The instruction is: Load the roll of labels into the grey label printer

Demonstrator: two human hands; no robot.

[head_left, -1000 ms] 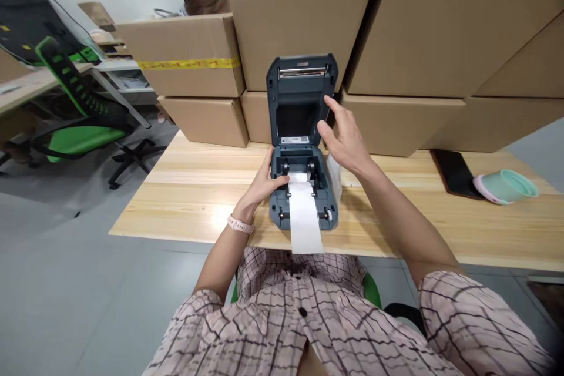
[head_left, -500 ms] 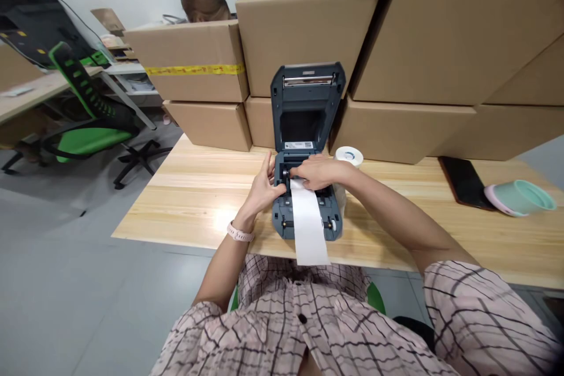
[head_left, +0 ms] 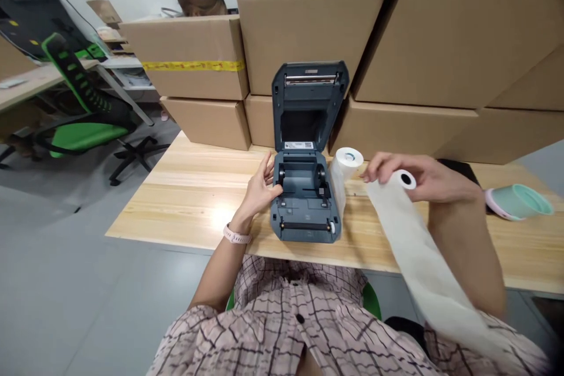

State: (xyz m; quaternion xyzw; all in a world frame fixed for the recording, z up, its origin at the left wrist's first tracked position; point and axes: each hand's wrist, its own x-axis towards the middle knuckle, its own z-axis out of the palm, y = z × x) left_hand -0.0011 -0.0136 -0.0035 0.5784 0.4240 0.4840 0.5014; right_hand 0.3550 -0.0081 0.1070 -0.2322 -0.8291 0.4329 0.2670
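A dark blue-grey plastic printer (head_left: 302, 200) stands lid-up (two black holders (head_left: 321, 176) inside) on the pale wooden table (head_left: 176, 188), the left hand (head_left: 259, 192) clasping its left wall between thumb and fingers. To its right, the right hand (head_left: 436, 179) pinches a dark-centred white paper roll (head_left: 399, 177), its long strip (head_left: 423, 261) trailing down.

The small paper roll (head_left: 399, 177) has been lifted out of the label printer (head_left: 302, 217) by the right hand (head_left: 434, 179) and is now held well to its right, above the table (head_left: 361, 241). Its loose strip (head_left: 425, 264), earlier laid over the printer's front edge, is now trailed down across the right forearm toward the sleeve (head_left: 520, 343). The phone (head_left: 462, 170) has become partly covered by that hand.
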